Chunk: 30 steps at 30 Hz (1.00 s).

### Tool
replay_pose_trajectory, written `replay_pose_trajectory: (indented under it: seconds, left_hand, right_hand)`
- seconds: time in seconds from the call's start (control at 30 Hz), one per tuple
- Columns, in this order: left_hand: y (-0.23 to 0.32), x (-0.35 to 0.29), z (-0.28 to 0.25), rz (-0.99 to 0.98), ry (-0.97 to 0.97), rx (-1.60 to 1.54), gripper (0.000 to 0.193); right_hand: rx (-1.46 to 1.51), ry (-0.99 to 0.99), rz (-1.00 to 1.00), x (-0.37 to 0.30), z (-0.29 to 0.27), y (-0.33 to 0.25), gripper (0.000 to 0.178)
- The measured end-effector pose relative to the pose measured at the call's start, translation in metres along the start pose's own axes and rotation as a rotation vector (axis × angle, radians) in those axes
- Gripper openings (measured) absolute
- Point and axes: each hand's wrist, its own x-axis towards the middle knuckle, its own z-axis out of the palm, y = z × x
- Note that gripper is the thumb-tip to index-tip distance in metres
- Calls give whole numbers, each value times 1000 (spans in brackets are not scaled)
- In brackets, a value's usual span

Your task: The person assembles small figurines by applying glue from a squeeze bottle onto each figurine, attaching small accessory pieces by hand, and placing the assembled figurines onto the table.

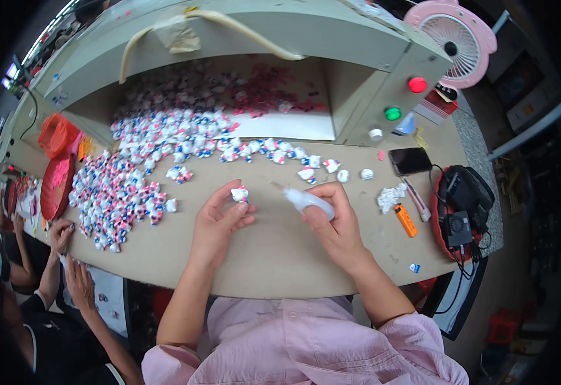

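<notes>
While the cardboard-coloured worktable (274,256) carries everything, take it as the landmark. At its far edge sits a boxy grey-green cabinet (357,38) with an open bay, red and green buttons on its angled face, and a hose along its top. A heap of small white, blue and pink figurines (165,135) spills out of that bay across the table's far left, with a thin trail running right along the bay's front, likely stock kept within arm's reach.

Off the table's far right corner stands a pink fan (454,38). At the right end: a black pouch with cables (463,199), a dark phone (410,160), a crumpled white wad (391,197), an orange lighter (405,220). Red trays (56,160) sit at the left end. Past the left near corner, another person's hands (69,256) work on their own pieces.

Over the table's centre, the left hand (219,221) is curled narrow, thumb and fingertips pinching one small figurine (239,193), raised and turned toward the nozzle, apparently to present one spot. The right hand (335,221) wraps fully closed around a small white squeeze bottle (309,201), thin tip aimed left at the figurine, just short of it; contact can't be confirmed. Looks like a pen-style grip for fine aim.
</notes>
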Motion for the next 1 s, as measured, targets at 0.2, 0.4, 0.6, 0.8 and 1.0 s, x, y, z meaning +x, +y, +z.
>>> replay_pose_trajectory:
  seconds: [0.2,0.4,0.6,0.8,1.0]
  left_hand:
    - [-25,-16,-26,186,122,78,45]
    - [-23,-9,-31,135,86,105,44]
    - [-25,-8,-31,155,82,129,43]
    - [-25,-8,-30,147,84,139,43]
    - [-28,-8,-33,151,74,137,42]
  right_hand:
    - [-111,-28,-213,16,43,8,30]
    - [-487,-17,-489,17,52,20,38]
    - [-509,-19,-531,22,55,23,39]
    - [-542,-19,-531,22,53,26,41]
    - [-544,-22,-555,24,56,25,41]
